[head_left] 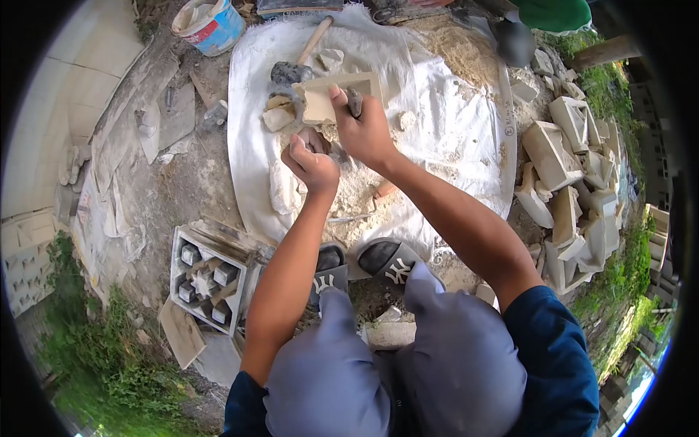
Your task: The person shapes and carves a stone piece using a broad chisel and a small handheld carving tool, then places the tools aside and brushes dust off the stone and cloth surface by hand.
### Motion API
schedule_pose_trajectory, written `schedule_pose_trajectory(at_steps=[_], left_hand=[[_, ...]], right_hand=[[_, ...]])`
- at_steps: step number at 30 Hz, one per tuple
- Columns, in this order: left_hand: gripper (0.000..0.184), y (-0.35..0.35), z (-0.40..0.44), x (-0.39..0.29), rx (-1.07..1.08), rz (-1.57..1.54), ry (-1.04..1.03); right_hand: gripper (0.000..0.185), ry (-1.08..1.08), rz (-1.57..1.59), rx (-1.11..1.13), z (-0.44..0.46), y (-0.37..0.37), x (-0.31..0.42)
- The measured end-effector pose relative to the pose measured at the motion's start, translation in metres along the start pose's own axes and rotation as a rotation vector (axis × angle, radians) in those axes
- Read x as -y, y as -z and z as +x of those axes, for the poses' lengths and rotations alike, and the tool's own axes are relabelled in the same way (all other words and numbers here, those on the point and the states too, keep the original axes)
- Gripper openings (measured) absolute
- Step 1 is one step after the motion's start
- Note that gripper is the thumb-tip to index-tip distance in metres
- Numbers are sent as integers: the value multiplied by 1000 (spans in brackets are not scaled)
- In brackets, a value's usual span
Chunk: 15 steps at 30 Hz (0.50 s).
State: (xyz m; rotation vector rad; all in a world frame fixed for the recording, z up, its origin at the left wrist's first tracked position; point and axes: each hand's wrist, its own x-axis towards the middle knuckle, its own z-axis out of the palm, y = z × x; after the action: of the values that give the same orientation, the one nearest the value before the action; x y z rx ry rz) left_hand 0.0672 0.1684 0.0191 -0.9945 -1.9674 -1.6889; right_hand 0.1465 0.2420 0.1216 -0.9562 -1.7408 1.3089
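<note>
My right hand (364, 132) is closed around a short dark tool (354, 103), its kind unclear; its end shows above the fist. Directly behind it stands a pale, box-shaped stone block (320, 100) with a rough broken edge. Nearer to me, my left hand (314, 166) is curled shut with the thumb up; what it grips, if anything, is hidden. Beyond the left hand lie pale broken chunks (279, 116) and a hammer (315, 40) with a wooden handle and dark, dusty head. An orange-brown handle (384, 191) and a thin curved metal strip (352, 218) lie in the dust.
A white sheet (255, 80) covered with pale powder spreads under the work. Box-shaped blocks (557, 156) are piled at the right. A blue-white bucket (211, 28) stands at the upper left. Near my left knee sits a hexagonal mould-like form (207, 280). Sandy powder (462, 51) is heaped behind.
</note>
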Motion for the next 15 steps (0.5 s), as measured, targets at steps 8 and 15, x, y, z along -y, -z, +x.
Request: schedule_pose_trajectory(at_steps=[8,15], left_hand=[[26,0,4,-4,63,-680,570],[19,-2,-2,11,69,-37,65]], right_hand=[[46,17,-7,90,3,2,4],[41,91,18,109,7,2,11]])
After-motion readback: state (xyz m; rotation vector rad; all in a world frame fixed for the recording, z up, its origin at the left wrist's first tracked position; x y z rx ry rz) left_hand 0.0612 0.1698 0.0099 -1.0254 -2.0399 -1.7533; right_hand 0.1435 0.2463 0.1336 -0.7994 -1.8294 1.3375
